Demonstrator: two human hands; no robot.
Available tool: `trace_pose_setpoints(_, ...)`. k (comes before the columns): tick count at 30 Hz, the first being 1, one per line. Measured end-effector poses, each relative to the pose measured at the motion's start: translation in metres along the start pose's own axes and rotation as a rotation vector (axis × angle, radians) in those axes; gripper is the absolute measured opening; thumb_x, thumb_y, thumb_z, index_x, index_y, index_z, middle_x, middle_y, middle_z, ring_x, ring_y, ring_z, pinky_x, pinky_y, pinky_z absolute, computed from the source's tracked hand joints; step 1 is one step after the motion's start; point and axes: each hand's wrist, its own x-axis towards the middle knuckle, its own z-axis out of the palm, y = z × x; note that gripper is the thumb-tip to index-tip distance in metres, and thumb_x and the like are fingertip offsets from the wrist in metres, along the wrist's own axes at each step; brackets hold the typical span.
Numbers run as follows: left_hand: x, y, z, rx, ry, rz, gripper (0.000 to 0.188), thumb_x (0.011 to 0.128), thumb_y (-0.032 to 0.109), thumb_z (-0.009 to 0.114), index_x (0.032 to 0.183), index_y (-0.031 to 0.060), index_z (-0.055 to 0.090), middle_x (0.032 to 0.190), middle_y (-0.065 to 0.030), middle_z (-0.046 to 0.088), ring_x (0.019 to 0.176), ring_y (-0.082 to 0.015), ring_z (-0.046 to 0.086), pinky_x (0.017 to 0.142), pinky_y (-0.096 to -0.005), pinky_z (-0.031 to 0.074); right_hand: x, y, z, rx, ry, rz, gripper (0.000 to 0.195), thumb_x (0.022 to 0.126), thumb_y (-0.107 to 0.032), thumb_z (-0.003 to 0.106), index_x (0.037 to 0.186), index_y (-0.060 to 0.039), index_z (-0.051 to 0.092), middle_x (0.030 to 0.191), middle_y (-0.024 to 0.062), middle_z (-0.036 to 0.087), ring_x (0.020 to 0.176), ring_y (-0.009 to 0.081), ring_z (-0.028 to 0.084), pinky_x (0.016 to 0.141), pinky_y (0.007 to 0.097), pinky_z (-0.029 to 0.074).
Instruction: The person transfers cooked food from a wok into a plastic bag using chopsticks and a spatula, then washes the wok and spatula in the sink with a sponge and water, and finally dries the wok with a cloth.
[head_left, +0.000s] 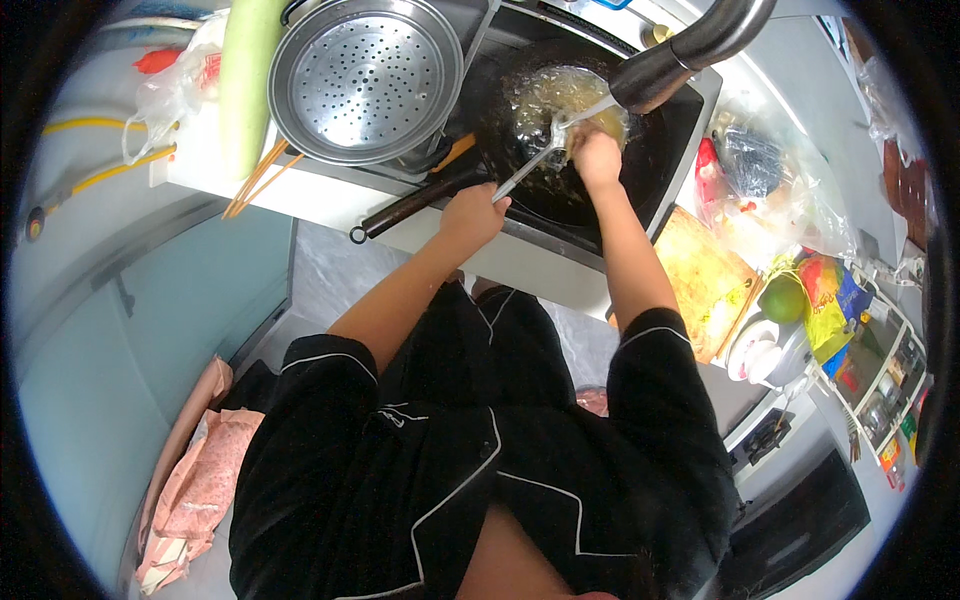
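Note:
My left hand (474, 216) is closed on the grey handle of a kitchen utensil (529, 171), whose head lies in a dark wok (540, 196). The wok stands on the stove with cloudy, yellowish liquid (551, 94) in it. Over the right part of the liquid is my right hand (598, 156), fingers bent down beside the utensil's head; whether it holds something cannot be made out. The wok's dark handle (420, 204) points to the lower left, under my left wrist. A ladle-like tool with a thick dark handle (660, 71) reaches in from the top right.
A metal steamer tray (365, 82) with holes sits on the stove's left side. Beside it are a long pale green gourd (244, 90) and wooden chopsticks (259, 176). At the right lie a cutting board (701, 277), plastic bags (780, 180), a green fruit (782, 298) and white bowls (754, 349).

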Motion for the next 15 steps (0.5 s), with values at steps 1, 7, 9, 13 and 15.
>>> trace_pose_setpoints(1, 0.000, 0.002, -0.002, 0.030, -0.034, -0.010, 0.040, 0.087, 0.036, 0.053, 0.094, -0.0032, 0.059, 0.088, -0.0227, 0.062, 0.083, -0.0405, 0.058, 0.074, -0.0469, 0.045, 0.005, 0.005, 0.000, 0.016, -0.054, 0.202, 0.022, 0.082, -0.027, 0.058, 0.090, -0.0083, 0.067, 0.084, 0.0210, 0.062, 0.080, 0.0381, 0.060, 0.074, 0.0389, 0.048)
trace_pose_setpoints(7, 0.018, -0.002, -0.016, -0.692, -0.557, -0.365, 0.043, 0.090, 0.040, 0.049, 0.081, -0.0020, 0.052, 0.067, -0.0174, 0.057, 0.058, -0.0305, 0.058, 0.054, -0.0389, 0.046, -0.023, -0.007, -0.019, 0.189, 0.360, -0.170, 0.025, 0.084, -0.017, 0.055, 0.102, -0.0015, 0.063, 0.089, 0.0225, 0.062, 0.085, 0.0359, 0.062, 0.075, 0.0397, 0.050)
trace_pose_setpoints(9, 0.019, -0.003, -0.011, -0.465, -0.517, -0.276, 0.041, 0.090, 0.039, 0.048, 0.080, -0.0009, 0.049, 0.065, -0.0168, 0.055, 0.054, -0.0270, 0.056, 0.050, -0.0368, 0.044, -0.034, -0.024, -0.015, 0.089, -0.015, -0.095, 0.026, 0.084, -0.014, 0.054, 0.105, -0.0014, 0.062, 0.099, 0.0225, 0.061, 0.096, 0.0348, 0.059, 0.082, 0.0388, 0.048)
trace_pose_setpoints(13, 0.002, -0.005, 0.001, -0.241, -0.315, -0.169, 0.038, 0.091, 0.037, 0.047, 0.084, -0.0007, 0.049, 0.071, -0.0198, 0.056, 0.059, -0.0306, 0.057, 0.054, -0.0402, 0.044, -0.024, -0.035, -0.001, 0.157, -0.002, -0.263, 0.039, 0.089, -0.028, 0.049, 0.113, 0.0022, 0.054, 0.119, 0.0235, 0.052, 0.116, 0.0368, 0.045, 0.100, 0.0378, 0.035)
trace_pose_setpoints(15, -0.014, -0.011, -0.001, -0.113, -0.167, 0.119, 0.035, 0.091, 0.034, 0.046, 0.087, -0.0012, 0.049, 0.078, -0.0227, 0.058, 0.071, -0.0391, 0.056, 0.064, -0.0450, 0.044, -0.008, -0.026, 0.001, 0.320, -0.198, -0.055, 0.044, 0.090, -0.033, 0.047, 0.115, 0.0030, 0.053, 0.121, 0.0232, 0.051, 0.117, 0.0368, 0.045, 0.100, 0.0378, 0.035)
